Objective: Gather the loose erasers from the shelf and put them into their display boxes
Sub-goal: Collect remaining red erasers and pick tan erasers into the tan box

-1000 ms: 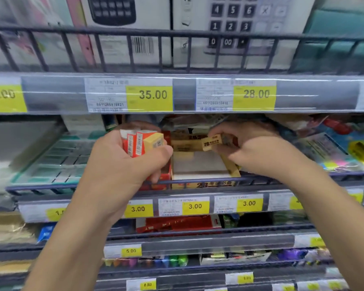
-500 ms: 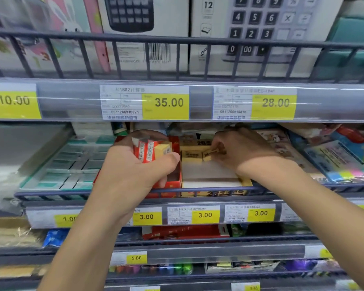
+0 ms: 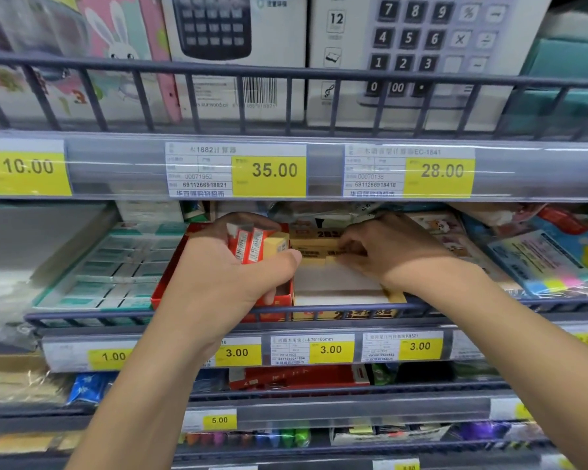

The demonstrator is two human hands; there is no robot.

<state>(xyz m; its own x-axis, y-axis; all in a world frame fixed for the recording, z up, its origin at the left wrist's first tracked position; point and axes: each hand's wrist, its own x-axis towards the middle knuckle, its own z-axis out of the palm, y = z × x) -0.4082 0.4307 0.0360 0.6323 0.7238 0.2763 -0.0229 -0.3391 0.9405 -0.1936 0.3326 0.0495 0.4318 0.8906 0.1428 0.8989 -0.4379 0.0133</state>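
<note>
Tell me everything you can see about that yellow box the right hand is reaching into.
The yellow display box looks like thin cardboard, open-topped, with "2B" printed on its front and on its back flap. It sits level on the wire shelf, behind the front rail, touching the red display box on its left. Its pale floor is mostly bare; yellow erasers line the back. The right hand reaches in over them.

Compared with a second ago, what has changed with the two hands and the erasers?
The right hand carried its yellow eraser down into the yellow box, at the back row, fingers still on it. The left hand still grips the bunch of red and yellow erasers over the red box. Both boxes stayed put.
</note>
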